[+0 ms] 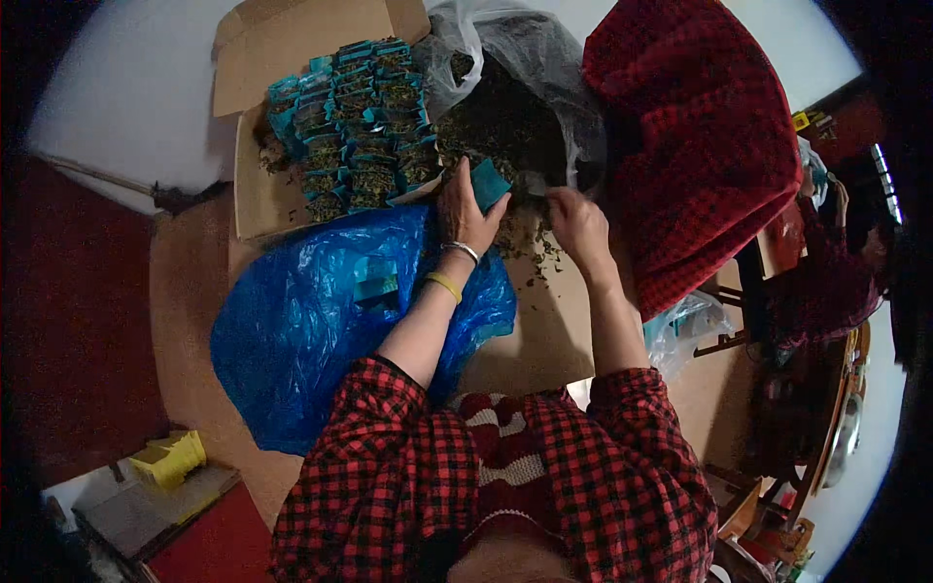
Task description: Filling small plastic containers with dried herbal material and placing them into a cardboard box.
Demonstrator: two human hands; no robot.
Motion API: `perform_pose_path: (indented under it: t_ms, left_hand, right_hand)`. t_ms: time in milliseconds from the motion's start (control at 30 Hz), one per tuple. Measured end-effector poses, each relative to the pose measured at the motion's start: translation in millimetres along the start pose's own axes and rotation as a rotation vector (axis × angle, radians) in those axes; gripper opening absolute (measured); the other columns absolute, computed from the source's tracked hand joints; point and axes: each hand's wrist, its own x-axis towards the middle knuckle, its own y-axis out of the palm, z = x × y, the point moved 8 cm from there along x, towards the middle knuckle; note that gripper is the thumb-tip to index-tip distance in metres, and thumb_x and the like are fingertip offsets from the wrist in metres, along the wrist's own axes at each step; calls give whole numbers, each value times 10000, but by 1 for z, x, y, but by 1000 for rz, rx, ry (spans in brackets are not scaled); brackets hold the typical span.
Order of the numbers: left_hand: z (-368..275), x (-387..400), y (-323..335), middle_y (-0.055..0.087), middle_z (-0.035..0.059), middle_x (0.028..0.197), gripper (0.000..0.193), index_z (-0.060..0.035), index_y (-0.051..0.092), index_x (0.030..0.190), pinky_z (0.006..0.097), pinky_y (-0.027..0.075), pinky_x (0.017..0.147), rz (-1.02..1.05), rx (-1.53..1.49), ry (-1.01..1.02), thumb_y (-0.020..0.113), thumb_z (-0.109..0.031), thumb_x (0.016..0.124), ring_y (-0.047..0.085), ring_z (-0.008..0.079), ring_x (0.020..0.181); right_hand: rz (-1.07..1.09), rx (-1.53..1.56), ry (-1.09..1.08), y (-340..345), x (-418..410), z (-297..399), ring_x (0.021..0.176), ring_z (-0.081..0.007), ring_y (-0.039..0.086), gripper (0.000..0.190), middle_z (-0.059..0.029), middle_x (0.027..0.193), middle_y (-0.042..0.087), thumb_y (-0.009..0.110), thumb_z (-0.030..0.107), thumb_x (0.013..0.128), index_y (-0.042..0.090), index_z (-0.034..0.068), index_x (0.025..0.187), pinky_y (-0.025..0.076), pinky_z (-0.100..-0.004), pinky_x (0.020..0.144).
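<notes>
My left hand (466, 211) holds a small teal packet (490, 185) between thumb and fingers, over the near edge of a pile of dark dried leaves (503, 131). The leaves fill a clear plastic bag (525, 33) whose mouth gapes towards me. My right hand (581, 224) is closed around what looks like a small translucent scoop (536, 184), its tip among the leaves; the handle is hidden by my fingers. Left of the bag, a cardboard box (251, 211) holds rows of teal packets (364, 131), open at the top and filled with dried leaves.
A blue plastic bag (291, 335) with teal packets inside lies under my left forearm. Loose leaves (543, 255) are scattered on cardboard (539, 335). Red checked cloth (700, 146) bulges at the right. Another person (824, 284) sits farther right. A yellow container (169, 459) stands lower left.
</notes>
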Motion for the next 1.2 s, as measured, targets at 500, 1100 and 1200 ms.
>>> perform_pose_path:
  t_ms: [500, 1100, 1200]
  left_hand:
    - [-10, 0, -11, 502, 264, 1253, 948, -22, 289, 1447, 512, 372, 978, -19, -139, -93, 741, -459, 738, 483, 442, 1137]
    - [1, -5, 27, 455, 229, 1305, 727, -34, 365, 1401, 493, 338, 1022, -191, -274, -44, 704, -298, 815, 434, 417, 1191]
    - [-3, -4, 29, 462, 216, 1286, 672, -44, 386, 1381, 489, 351, 1002, -191, -318, 19, 685, -235, 810, 442, 412, 1170]
  right_hand:
    - [75, 199, -370, -5, 24, 84, 1108, -372, 571, 194, -194, 1275, 561, 673, 109, 833, 641, 19, 1001, 496, -413, 877]
    - [61, 508, -675, -25, 149, 258, 1087, -315, 594, 203, -158, 1258, 579, 670, 32, 823, 623, 7, 1019, 485, -373, 896]
    - [24, 486, -780, 42, 176, 289, 1070, -349, 589, 224, -165, 1195, 602, 693, 59, 793, 636, 27, 1007, 469, -398, 916]
